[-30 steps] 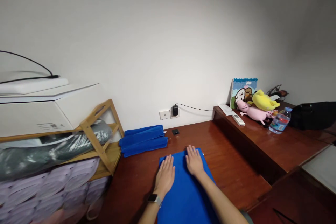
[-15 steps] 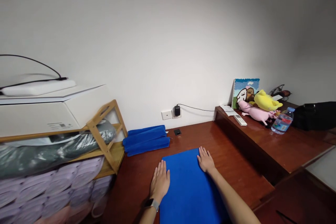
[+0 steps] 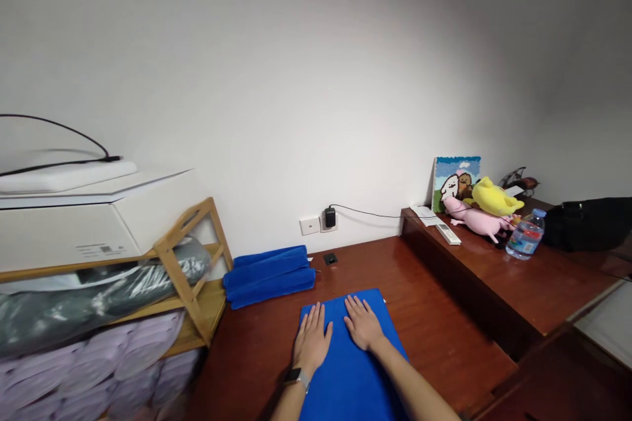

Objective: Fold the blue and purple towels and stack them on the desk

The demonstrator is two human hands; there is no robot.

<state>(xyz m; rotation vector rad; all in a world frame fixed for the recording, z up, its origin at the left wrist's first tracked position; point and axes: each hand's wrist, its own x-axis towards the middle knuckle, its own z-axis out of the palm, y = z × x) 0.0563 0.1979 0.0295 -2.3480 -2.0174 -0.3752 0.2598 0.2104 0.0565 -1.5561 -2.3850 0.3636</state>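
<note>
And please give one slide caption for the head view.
Left hand and right hand rest on a blue cloth, folded blue cloths near the wall.

Reddish-brown, glossy wooden desk (image 3: 429, 302), with a blue towel (image 3: 345, 385) spread flat directly on it and running out past the lower edge of view. Farther back on the left, a pile of folded blue towels (image 3: 269, 279); just beside it, a small black outlet (image 3: 330, 258) set into the desktop. To the right, a raised wooden ledge (image 3: 498, 276), bearing a sheet of paper (image 3: 425, 214), white remote control (image 3: 448, 234), pink plush toy (image 3: 476, 221), upright water bottle (image 3: 526, 237) and black bag (image 3: 595, 225). At far left, a wooden rack (image 3: 213, 299), bearing a white box (image 3: 54, 230) above a plastic-wrapped bundle (image 3: 103, 299).
</note>
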